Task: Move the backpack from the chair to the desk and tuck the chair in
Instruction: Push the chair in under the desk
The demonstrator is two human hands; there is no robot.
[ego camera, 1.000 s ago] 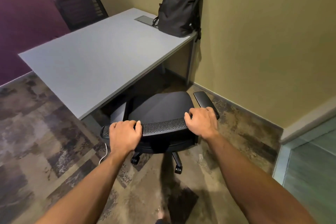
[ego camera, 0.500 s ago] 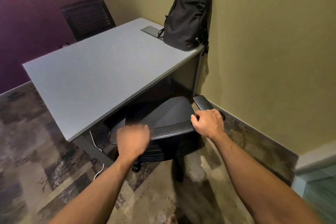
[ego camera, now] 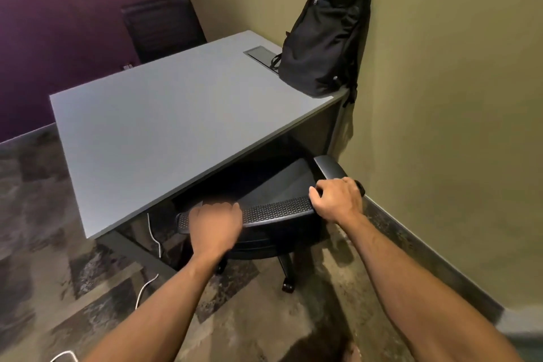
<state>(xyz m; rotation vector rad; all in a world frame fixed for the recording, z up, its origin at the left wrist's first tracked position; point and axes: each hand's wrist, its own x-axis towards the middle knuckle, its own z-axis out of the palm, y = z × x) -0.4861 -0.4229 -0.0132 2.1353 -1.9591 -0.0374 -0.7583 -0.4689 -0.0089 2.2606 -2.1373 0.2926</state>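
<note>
Landmark: the grey desk (ego camera: 164, 132), standing in the corner where the purple wall meets the yellow one.
Backpack (ego camera: 324, 35): upright on the far right corner of the desk, its back leaning on the yellow wall, its base just beside a recessed grey cable hatch (ego camera: 260, 54) in the desktop; it lies well apart from both hands, across the full depth of the desk.
Chair (ego camera: 276, 209): black, at the near edge of the desk, its seat partly under the desktop; the mesh top of the backrest and one armrest (ego camera: 329, 166) stick out on the near side, with the wheeled base on the floor below.
Left hand (ego camera: 216, 225): fingers curled over the left part of the backrest's top rim, closed around it; the hand is motion-blurred.
Right hand (ego camera: 338, 200): wrapped over the right end of the backrest's rim, fingers closed on it, just beside the armrest.
Second chair (ego camera: 163, 28): dark, at the far side of the desk against the purple wall.
Cable (ego camera: 152, 232): white, hanging below the near left edge of the desk and trailing onto the patterned carpet (ego camera: 38, 258).
</note>
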